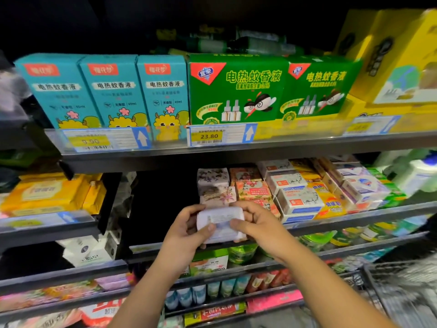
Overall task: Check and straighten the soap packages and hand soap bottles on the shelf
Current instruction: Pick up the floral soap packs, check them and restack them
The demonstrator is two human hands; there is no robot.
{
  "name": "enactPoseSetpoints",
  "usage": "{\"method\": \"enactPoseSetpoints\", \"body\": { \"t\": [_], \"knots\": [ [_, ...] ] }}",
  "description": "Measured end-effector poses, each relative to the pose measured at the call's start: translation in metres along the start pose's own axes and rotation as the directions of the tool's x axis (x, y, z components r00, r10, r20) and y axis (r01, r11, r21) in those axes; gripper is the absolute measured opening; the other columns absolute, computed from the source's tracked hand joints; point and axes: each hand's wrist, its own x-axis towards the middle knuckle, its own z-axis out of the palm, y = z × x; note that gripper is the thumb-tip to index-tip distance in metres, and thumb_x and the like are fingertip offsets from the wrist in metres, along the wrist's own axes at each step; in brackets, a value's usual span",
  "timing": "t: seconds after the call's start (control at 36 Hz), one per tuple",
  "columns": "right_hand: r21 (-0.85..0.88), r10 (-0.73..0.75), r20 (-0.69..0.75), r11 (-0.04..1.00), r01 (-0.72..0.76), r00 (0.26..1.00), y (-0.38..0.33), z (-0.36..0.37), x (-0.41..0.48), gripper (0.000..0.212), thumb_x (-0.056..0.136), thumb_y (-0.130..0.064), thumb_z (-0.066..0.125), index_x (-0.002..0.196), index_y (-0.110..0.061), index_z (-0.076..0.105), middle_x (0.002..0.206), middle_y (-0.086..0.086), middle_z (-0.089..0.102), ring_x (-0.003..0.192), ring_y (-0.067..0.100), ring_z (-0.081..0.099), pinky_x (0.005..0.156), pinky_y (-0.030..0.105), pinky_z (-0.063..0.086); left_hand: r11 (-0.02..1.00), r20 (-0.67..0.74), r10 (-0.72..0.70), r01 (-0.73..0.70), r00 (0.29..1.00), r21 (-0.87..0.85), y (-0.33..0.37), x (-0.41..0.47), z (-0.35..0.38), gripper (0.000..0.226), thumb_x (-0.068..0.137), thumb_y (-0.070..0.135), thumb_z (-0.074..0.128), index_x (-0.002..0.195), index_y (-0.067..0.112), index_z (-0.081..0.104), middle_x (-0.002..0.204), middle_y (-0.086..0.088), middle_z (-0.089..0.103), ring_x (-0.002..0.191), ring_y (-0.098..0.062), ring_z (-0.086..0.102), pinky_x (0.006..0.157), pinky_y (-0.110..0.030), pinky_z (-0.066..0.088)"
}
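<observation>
Dim store shelving fills the whole view, several tiers one under another. Near the centre, a little towards 6 o'clock, the person holds one white soap package in front of the soap shelf, at the level of its front rail. Whether the package rests on that rail cannot be told. The left hand grips the left end, with the thumb laid over the front label and the other fingers wrapped round the edge. The right hand grips the right end in the same manner. Such a hold with both hands, with the label turned up to the eyes, most likely serves for checking the package before it is set in place. At 12 o'clock from the package stand the floral soap boxes, stacked one on another, and the place just before them seems to be where this package belongs. At 2 o'clock from it the goat soap boxes and the yellow soap bars lie in rows, some at an angle, so they probably need straightening. At 3 o'clock of the view some white bottles are blurred, and one cannot tell if they are hand soap. On the tier above, teal boxes at 11 o'clock and green boxes at 12 o'clock stand upright, faces forward for the buyer, behind a price tag. Yellow packs lie at 9 o'clock.
</observation>
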Motion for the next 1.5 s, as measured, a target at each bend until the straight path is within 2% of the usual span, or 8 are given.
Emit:
{"method": "enactPoseSetpoints", "body": {
  "t": [0.25,0.36,0.47,0.61,1.0,1.17,1.33,1.5],
  "knots": [
    [0.232,0.134,-0.015,0.964,-0.127,0.991,-0.006,0.010,-0.009,0.028,0.095,-0.021,0.062,0.118,-0.005,0.065,0.099,0.009,0.075,0.076,0.016,0.069,0.058,0.023,0.055,0.979,0.243,0.119,-0.154,0.963,0.131,0.000,-0.009,-0.022,0.080,0.071,0.004,0.083,0.133,0.044,0.053,0.147,0.009,0.040,0.132,-0.012,0.049,0.098,-0.036,0.053],
    [0.270,0.170,0.030,0.948,-0.172,0.985,-0.015,0.012,-0.007,0.036,0.090,-0.031,0.067,0.115,-0.005,0.069,0.102,0.015,0.075,0.073,0.019,0.068,0.059,0.024,0.056,0.871,0.151,0.283,-0.320,0.947,0.373,0.012,-0.005,-0.024,0.058,0.072,0.020,0.086,0.119,0.044,0.063,0.139,0.026,0.040,0.128,0.015,0.038,0.093,-0.003,0.039],
    [0.260,0.183,0.028,0.948,-0.184,0.983,-0.022,0.015,-0.004,0.036,0.092,-0.035,0.067,0.119,-0.012,0.066,0.109,0.019,0.073,0.076,0.025,0.067,0.062,0.029,0.058,0.840,0.159,0.293,-0.333,0.943,0.429,0.014,0.000,-0.030,0.059,0.071,0.023,0.088,0.111,0.060,0.063,0.132,0.036,0.042,0.127,0.009,0.043,0.095,-0.009,0.043],
    [0.189,0.114,0.043,0.975,-0.120,0.993,-0.022,0.010,0.000,0.045,0.081,-0.042,0.071,0.122,-0.026,0.070,0.124,-0.003,0.070,0.118,0.015,0.064,0.105,0.039,0.049,0.905,0.119,0.192,-0.222,0.974,0.362,0.013,0.001,-0.027,0.053,0.064,0.039,0.087,0.111,0.049,0.067,0.115,0.025,0.064,0.111,0.004,0.058,0.090,-0.011,0.044],
    [0.129,-0.038,0.025,0.991,0.035,0.999,-0.016,0.005,0.014,0.051,0.086,0.003,0.069,0.131,-0.014,0.054,0.113,0.008,0.074,0.104,0.023,0.070,0.088,0.036,0.056,0.998,-0.029,0.046,-0.047,0.999,-0.030,0.021,0.002,-0.009,0.032,0.080,0.031,0.061,0.106,0.014,0.068,0.093,0.004,0.077,0.085,-0.008,0.071,0.067,-0.017,0.052],
    [0.320,0.022,-0.006,0.947,-0.019,1.000,-0.021,-0.001,0.013,0.031,0.086,-0.017,0.069,0.115,-0.008,0.066,0.112,0.019,0.072,0.094,0.030,0.065,0.071,0.034,0.056,0.999,0.132,0.026,-0.030,0.991,0.034,0.011,0.011,-0.024,0.111,0.058,0.013,0.092,0.142,0.053,0.030,0.127,0.005,0.065,0.111,-0.017,0.065,0.086,-0.040,0.056],
    [0.322,0.113,0.087,0.937,-0.135,0.990,-0.029,-0.004,0.011,0.021,0.090,-0.018,0.065,0.108,-0.007,0.065,0.101,0.012,0.073,0.085,0.024,0.068,0.064,0.031,0.061,0.900,0.093,0.251,-0.268,0.963,0.343,0.022,0.020,-0.016,0.080,0.073,0.002,0.082,0.107,0.070,0.057,0.138,0.021,0.041,0.124,0.011,0.045,0.088,-0.010,0.047],
    [0.118,0.061,0.043,0.991,-0.066,0.997,-0.031,-0.008,0.010,0.025,0.084,-0.042,0.063,0.106,-0.034,0.070,0.101,-0.012,0.075,0.091,0.009,0.066,0.081,0.023,0.049,0.918,0.076,0.302,-0.312,0.950,0.244,0.019,0.019,-0.016,0.058,0.065,0.023,0.084,0.108,0.056,0.066,0.126,0.021,0.058,0.122,-0.003,0.055,0.096,-0.029,0.051]
  ]
}}
